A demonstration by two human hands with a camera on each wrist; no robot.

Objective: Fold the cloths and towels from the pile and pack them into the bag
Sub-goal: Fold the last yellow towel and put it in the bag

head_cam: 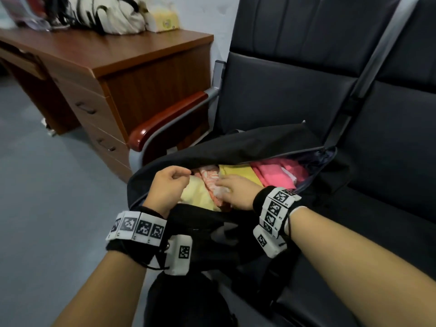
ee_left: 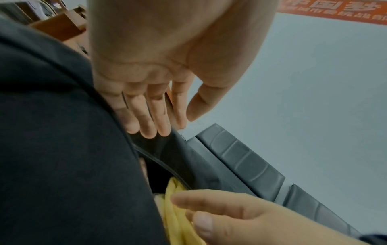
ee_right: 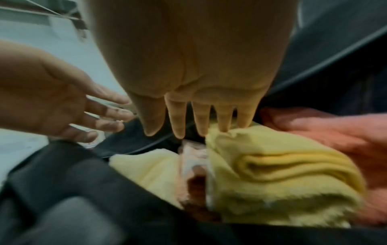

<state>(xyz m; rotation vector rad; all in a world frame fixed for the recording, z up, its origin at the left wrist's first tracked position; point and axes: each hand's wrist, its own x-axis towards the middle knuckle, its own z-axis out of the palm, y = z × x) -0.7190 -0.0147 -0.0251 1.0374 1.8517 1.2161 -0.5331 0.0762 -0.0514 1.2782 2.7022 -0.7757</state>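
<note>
A black bag [head_cam: 236,142] lies unzipped on a black chair seat. Inside sit a pale yellow cloth [head_cam: 195,192], a patterned orange-and-white cloth [head_cam: 212,182], a folded yellow towel [head_cam: 238,172] and pink cloths [head_cam: 276,173]. My left hand [head_cam: 181,178] hovers over the bag's left end, fingers relaxed and holding nothing [ee_left: 185,119]. My right hand [head_cam: 224,185] reaches into the opening with straight fingers [ee_right: 188,129]. Its tips rest at the top edge of the yellow towel [ee_right: 272,165], beside the patterned cloth [ee_right: 194,165]. The bag's far flap hides the cloths' back edges.
A wooden desk [head_cam: 118,55] with drawers stands to the left, with a cream bag [head_cam: 106,15] on top. The chair's red-brown armrest [head_cam: 165,119] runs beside the bag. A second black seat [head_cam: 389,161] is to the right. Grey floor [head_cam: 47,185] lies to the left.
</note>
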